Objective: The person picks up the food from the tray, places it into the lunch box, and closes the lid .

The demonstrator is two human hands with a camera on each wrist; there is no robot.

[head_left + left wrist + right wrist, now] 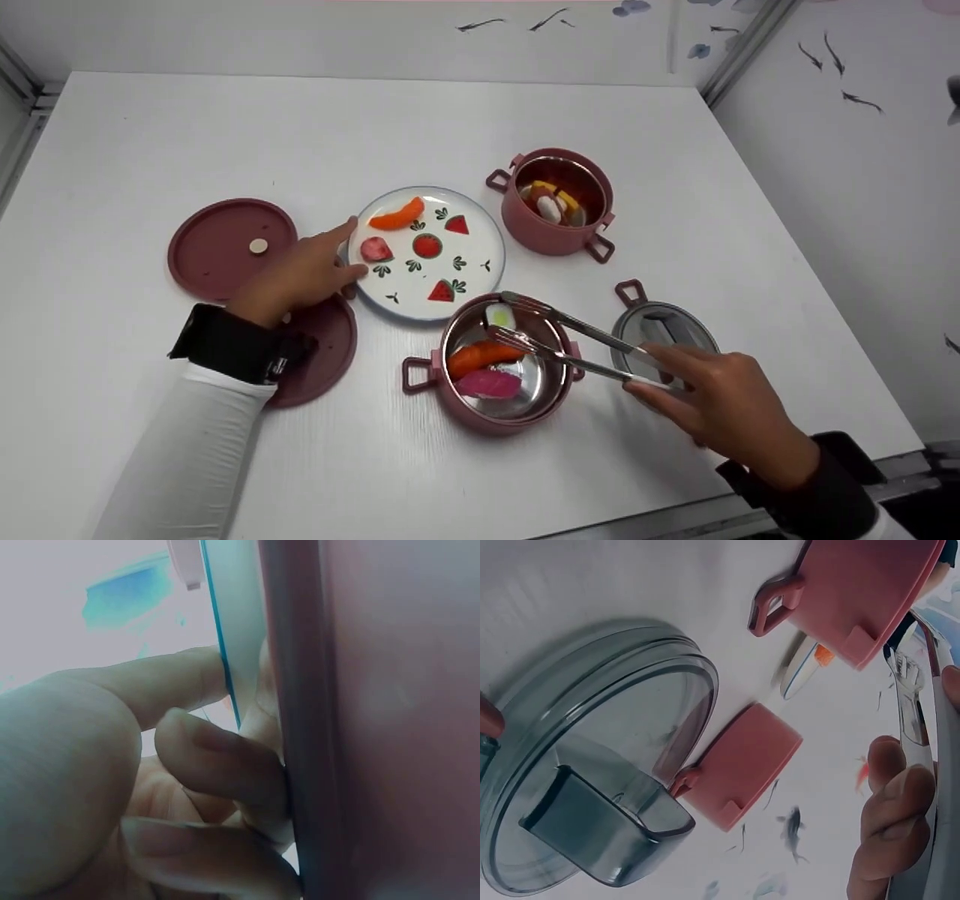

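My left hand (pixel 307 274) grips the left rim of a white plate (pixel 480 262) printed with watermelons, thumb at the edge and other fingers curled by its side. On the plate lie an orange curved toy food piece (pixel 397 216) and a pinkish-red piece (pixel 375 249). My right hand (pixel 724 394) holds metal tongs (pixel 592 364), their tips spread over the near pink pot (pixel 491 426). Between the tips is a white roll piece with a green centre (pixel 499 316). An orange carrot-like piece (pixel 480 358) and a magenta piece (pixel 489 384) lie inside this pot.
A second pink pot (pixel 551 238), with yellow, brown and white pieces inside, stands behind at right. A clear grey lid (pixel 607 742) lies beside the right hand. Two dark red lids (pixel 217 244) lie at left, one partly under the left wrist.
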